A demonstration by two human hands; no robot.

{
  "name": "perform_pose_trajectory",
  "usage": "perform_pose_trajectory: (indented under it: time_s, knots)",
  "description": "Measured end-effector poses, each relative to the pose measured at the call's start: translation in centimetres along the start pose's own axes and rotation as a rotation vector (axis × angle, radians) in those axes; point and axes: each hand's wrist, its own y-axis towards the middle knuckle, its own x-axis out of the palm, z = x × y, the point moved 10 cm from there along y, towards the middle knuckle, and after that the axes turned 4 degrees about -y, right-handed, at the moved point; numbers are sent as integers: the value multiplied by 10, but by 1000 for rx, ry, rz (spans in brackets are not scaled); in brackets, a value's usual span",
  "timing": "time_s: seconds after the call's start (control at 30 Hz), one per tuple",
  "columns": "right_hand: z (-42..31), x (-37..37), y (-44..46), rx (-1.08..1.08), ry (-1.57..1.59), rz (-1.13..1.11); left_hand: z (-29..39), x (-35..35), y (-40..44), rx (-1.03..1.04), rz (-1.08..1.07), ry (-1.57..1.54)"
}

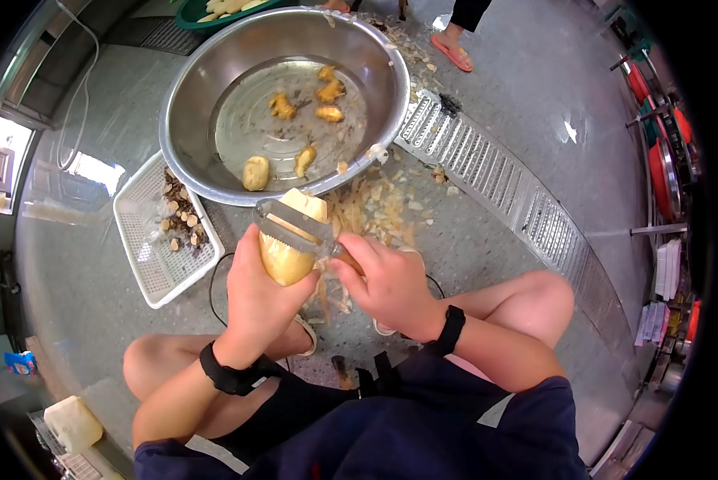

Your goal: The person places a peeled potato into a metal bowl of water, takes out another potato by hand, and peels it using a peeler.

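My left hand (264, 298) is wrapped round a pale yellow, mostly peeled potato (285, 262), held upright near the basin's front rim. In my right hand (397, 286) is a wide metal peeler (296, 226) with a brownish handle, its blade lying across the potato's upper part. Beyond them stands a large steel basin (184, 128) with shallow water inside. In it lie an unpeeled potato (256, 173) and several knobbly pieces of ginger (282, 106).
A white plastic basket (147, 240) holding small brown pieces stands left of the basin. Peelings (379, 210) litter the wet floor. A metal drain grate (503, 180) curves off to the right. Behind the basin are a green tub (195, 18) and another person's sandalled foot (453, 50).
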Motion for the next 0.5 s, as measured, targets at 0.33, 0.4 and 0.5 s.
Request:
perform_pose_trajectory:
  time_s: [0.33,0.4,0.5]
  knots:
    - [101,-4,-1,544,179,-81,-2,-9,5,-3,-115,-338]
    - [55,-6,6,248,184,-16,-12,2,7,-153,-197,-483]
    - [19,-4,5,64,129,14,-8,16,4,-277,-305,-613]
